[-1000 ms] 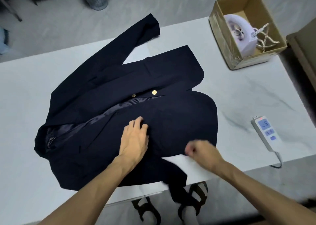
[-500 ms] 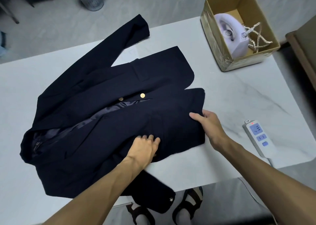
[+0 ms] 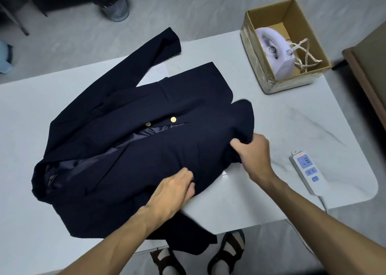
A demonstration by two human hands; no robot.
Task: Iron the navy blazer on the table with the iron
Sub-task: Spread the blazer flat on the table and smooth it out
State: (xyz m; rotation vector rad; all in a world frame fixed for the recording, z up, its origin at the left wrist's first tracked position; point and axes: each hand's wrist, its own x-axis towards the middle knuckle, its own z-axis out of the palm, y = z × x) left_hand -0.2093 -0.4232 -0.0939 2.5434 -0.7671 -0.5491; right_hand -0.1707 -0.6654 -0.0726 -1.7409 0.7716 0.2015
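Observation:
The navy blazer (image 3: 133, 132) lies front-up on the white table (image 3: 292, 124), with two gold buttons and shiny lining showing. One sleeve stretches toward the far edge; another hangs over the near edge. My left hand (image 3: 173, 189) pinches the fabric at the blazer's near hem. My right hand (image 3: 253, 153) grips a bunched fold at the blazer's right edge, lifted slightly off the table. The white iron (image 3: 275, 51) stands in a cardboard box (image 3: 261, 74) at the far right, its braided cord coiled beside it.
A white power strip (image 3: 309, 172) with blue sockets lies near the table's right front edge, its cable dropping off the edge. A mesh bin (image 3: 110, 1) stands on the floor beyond the table. Brown furniture (image 3: 369, 76) flanks the right side. My sandalled feet show below the near edge.
My right hand went from resting flat on the blazer's right edge to clutching it in a bunch. My left hand shifted along the near hem and closed on the cloth.

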